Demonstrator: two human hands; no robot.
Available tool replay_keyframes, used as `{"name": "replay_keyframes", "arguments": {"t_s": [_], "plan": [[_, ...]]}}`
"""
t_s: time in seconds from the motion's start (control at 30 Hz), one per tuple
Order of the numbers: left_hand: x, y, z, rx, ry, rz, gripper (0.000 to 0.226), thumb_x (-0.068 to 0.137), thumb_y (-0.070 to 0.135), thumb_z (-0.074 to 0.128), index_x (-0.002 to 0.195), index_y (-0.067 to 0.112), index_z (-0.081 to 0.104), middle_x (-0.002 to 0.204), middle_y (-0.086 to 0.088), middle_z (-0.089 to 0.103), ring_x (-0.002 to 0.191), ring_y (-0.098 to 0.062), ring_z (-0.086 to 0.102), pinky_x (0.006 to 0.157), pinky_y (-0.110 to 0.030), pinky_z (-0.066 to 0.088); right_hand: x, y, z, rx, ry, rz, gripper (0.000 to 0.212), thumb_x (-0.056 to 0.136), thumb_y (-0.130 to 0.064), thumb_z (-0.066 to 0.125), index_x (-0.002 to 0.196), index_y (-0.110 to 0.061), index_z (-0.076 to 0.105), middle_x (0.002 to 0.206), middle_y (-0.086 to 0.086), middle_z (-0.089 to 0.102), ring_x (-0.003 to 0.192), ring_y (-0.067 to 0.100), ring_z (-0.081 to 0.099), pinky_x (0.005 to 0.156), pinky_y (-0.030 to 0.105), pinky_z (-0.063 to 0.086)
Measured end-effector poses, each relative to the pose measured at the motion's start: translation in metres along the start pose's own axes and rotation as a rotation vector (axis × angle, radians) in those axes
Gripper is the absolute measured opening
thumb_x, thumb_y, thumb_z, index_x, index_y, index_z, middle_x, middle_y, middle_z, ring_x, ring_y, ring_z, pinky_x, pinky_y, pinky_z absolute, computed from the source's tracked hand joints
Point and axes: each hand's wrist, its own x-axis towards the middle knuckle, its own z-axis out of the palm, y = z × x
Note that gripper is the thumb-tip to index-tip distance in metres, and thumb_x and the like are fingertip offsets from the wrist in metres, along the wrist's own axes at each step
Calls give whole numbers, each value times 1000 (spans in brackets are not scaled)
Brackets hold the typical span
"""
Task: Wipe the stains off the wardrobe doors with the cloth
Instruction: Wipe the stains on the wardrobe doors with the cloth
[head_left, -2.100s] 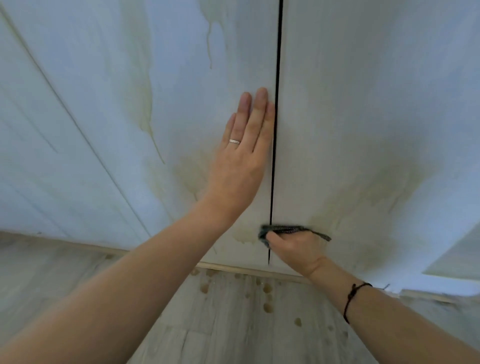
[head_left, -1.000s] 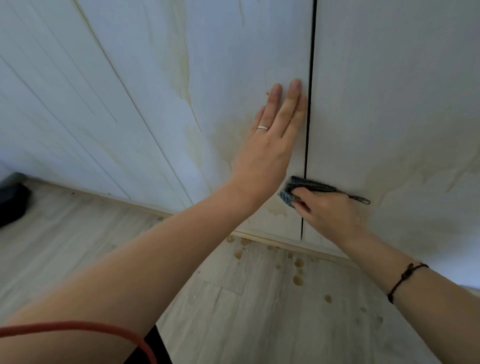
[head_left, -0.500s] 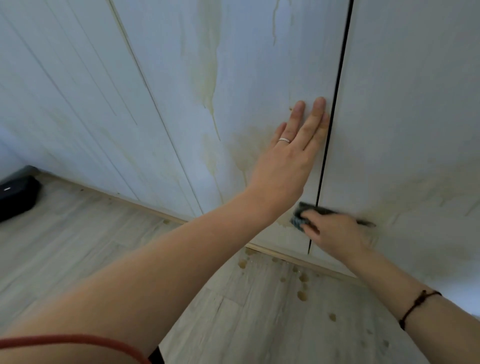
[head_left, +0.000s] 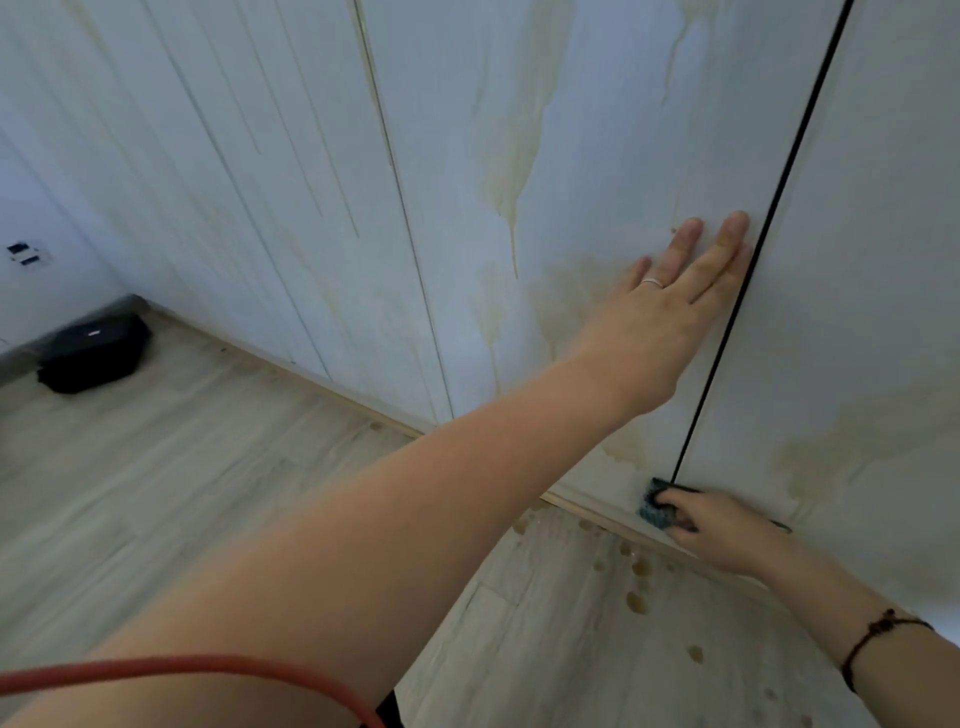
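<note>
Two white wardrobe doors meet at a dark vertical gap. The left door (head_left: 597, 156) carries yellowish drip stains (head_left: 519, 156) and a broad smear around my left hand. The right door (head_left: 872, 260) has a wide yellowish stain (head_left: 852, 447) low down. My left hand (head_left: 670, 322) lies flat on the left door, fingers straight, just left of the gap. My right hand (head_left: 722, 530) presses a small dark blue cloth (head_left: 655, 506) against the bottom edge of the doors, at the foot of the gap. Most of the cloth is hidden under my fingers.
A light wood floor (head_left: 182, 493) runs along the wardrobe base, with several brown drops (head_left: 636, 571) below the gap. A black box (head_left: 93, 353) sits in the left corner under a wall socket (head_left: 26, 254). More white panels (head_left: 234, 182) extend to the left.
My right hand slid the cloth down along the gap to the doors' bottom edge. My left hand stayed flat on the left door. The view swung left, showing more floor.
</note>
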Motion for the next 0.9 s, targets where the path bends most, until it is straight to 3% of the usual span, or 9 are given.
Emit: {"name": "replay_keyframes", "arguments": {"t_s": [0.2, 0.27, 0.4, 0.5, 0.57, 0.63, 0.77, 0.83, 0.9], "plan": [[2, -4, 3, 19, 30, 25, 99, 78, -12, 48, 160, 12, -3, 167, -5, -14, 154, -30, -5, 122, -47, 22, 1, -28, -61, 108, 453, -70, 37, 97, -34, 62, 133, -29, 60, 106, -4, 74, 92, 18, 69, 80, 35, 56], [2, -4, -1, 24, 21, 15, 99, 79, -11, 48, 159, 11, -4, 166, -6, -15, 154, -31, -5, 122, -47, 21, -1, -32, -70, 194, 413, -96, 41, 98, -32, 61, 139, -29, 56, 114, -6, 72, 100, 17, 68, 89, 35, 55], [0, -1, -1, 22, -6, -9, 95, 82, -11, 46, 160, 12, -3, 166, -4, -18, 154, -30, -7, 123, -46, 18, -10, -10, -38, 181, 86, -62, 56, 99, -30, 60, 152, -29, 39, 139, -9, 58, 125, 8, 56, 102, 19, 44], [0, 7, -1, 21, -11, -33, 89, 86, -8, 41, 160, 11, -4, 165, -6, -19, 153, -32, -9, 123, -47, 18, -19, 23, 1, 54, -124, 43, 56, 100, -28, 54, 153, -32, 36, 142, -3, 57, 124, 12, 57, 99, 23, 48], [1, 12, 2, 24, 16, -54, 87, 86, -7, 40, 159, 10, -5, 165, -7, -19, 153, -33, -9, 122, -47, 20, -22, 36, 13, -40, -174, 79, 54, 100, -29, 51, 152, -33, 37, 136, -1, 60, 116, 15, 60, 94, 27, 51], [2, 15, 5, 33, 41, -66, 86, 87, -7, 39, 159, 9, -4, 166, -8, -18, 153, -34, -8, 122, -47, 20, -17, 32, 8, -77, -77, 65, 48, 99, -31, 51, 147, -31, 45, 123, 1, 66, 104, 17, 63, 86, 30, 52], [4, 14, 13, 51, 84, -79, 91, 83, -9, 45, 159, 8, -2, 166, -10, -15, 153, -36, -5, 121, -48, 23, 2, 0, -23, -3, 283, -86, 39, 99, -32, 55, 138, -29, 53, 108, -2, 73, 91, 20, 67, 78, 36, 55], [4, 15, 14, 60, 85, -82, 93, 82, -8, 48, 159, 7, -1, 166, -11, -15, 153, -36, -5, 121, -48, 24, 6, -7, -29, 52, 352, -131, 39, 100, -30, 55, 139, -28, 54, 104, -6, 73, 87, 17, 67, 77, 35, 54], [2, 16, 15, 49, 73, -80, 94, 81, -7, 48, 159, 8, -2, 166, -10, -16, 153, -36, -6, 121, -48, 23, 4, -5, -20, 76, 304, -133, 41, 100, -27, 55, 141, -27, 52, 104, -6, 73, 87, 16, 66, 76, 32, 52]]}}
